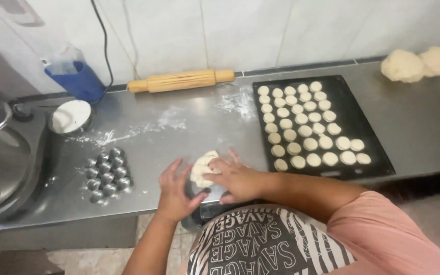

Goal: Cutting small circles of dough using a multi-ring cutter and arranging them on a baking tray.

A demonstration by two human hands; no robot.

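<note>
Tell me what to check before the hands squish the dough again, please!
1. Both hands on the dough: ok. The left hand and right hand both press the dough piece.
2. Dough sits on the counter: ok, on the steel counter, near its front edge.
3. Flour on the counter: ok, white dusting lies behind the dough.
4. Space on the baking tray: ok. The black tray has bare room beside the dough rounds.
5. Rolling pin within reach: cannot tell; the rolling pin lies by the wall.
6. Dough sticking to fingers: cannot tell.
</note>
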